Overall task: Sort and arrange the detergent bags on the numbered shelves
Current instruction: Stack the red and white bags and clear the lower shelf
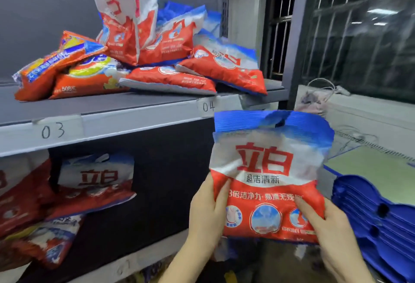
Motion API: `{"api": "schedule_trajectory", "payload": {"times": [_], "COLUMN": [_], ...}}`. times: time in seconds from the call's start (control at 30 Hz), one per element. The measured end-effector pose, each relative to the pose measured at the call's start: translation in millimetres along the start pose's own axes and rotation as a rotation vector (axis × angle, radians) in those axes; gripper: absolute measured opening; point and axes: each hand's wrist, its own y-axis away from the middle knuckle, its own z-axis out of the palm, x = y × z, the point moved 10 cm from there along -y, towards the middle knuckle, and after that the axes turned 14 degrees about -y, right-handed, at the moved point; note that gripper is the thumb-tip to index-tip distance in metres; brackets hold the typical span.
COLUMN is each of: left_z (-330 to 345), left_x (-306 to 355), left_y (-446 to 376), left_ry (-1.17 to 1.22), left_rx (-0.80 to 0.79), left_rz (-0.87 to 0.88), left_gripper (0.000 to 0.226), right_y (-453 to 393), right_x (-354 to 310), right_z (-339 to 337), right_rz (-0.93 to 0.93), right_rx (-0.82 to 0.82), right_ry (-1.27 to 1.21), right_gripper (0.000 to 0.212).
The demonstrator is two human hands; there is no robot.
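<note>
I hold a red, white and blue detergent bag (pixel 268 175) upright in front of the shelving, below the label 04 (pixel 208 106). My left hand (pixel 207 213) grips its lower left edge, thumb on the front. My right hand (pixel 330 226) grips the lower right corner, thumb across the red print. On the upper shelf (pixel 107 116), labelled 03 (pixel 53 130) and 04, lies a loose pile of red and blue bags (pixel 179 58), with orange and yellow bags (pixel 67 69) at its left. On the lower shelf (pixel 125 267), more red and blue bags (pixel 89 184) lean at the left.
A stack of blue bags (pixel 377 222) lies at my right. Behind it is a pale green and white surface (pixel 370 170) with cables, and a barred window (pixel 359 31). A dark upright post (pixel 294 42) ends the shelving on the right.
</note>
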Motion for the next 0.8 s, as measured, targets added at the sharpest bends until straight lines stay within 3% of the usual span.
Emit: {"api": "schedule_trajectory", "payload": {"times": [0.13, 0.27, 0.33, 0.4, 0.5, 0.63, 0.73, 0.8], "left_z": [-31, -81, -104, -119, -131, -104, -82, -80], "left_x": [93, 165, 193, 217, 232, 213, 213, 216], "left_y": [-25, -82, -124, -165, -230, -283, -297, -300], "left_ry": [-0.065, -0.194, -0.291, -0.362, -0.602, -0.864, -1.065, -1.134], "left_rx": [0.135, 0.304, 0.351, 0.354, 0.417, 0.301, 0.269, 0.302], "left_rz": [0.242, 0.442, 0.472, 0.451, 0.296, 0.147, 0.217, 0.242], "left_gripper": [0.021, 0.011, 0.028, 0.039, 0.035, 0.036, 0.034, 0.034], "right_y": [-11, -50, -83, -119, -187, -262, -271, -269], "right_x": [-92, -178, -211, -240, -265, -235, -213, -214], "right_z": [14, 74, 109, 145, 192, 209, 216, 220], "right_rz": [-0.229, -0.433, -0.529, -0.6, -0.577, -0.326, -0.326, -0.411], "right_rx": [-0.087, -0.206, -0.243, -0.259, -0.254, -0.251, -0.266, -0.243], "right_ry": [0.006, 0.027, 0.063, 0.089, 0.186, 0.454, 0.918, 1.017], "right_gripper": [0.006, 0.003, 0.011, 0.014, 0.023, 0.05, 0.04, 0.036]}}
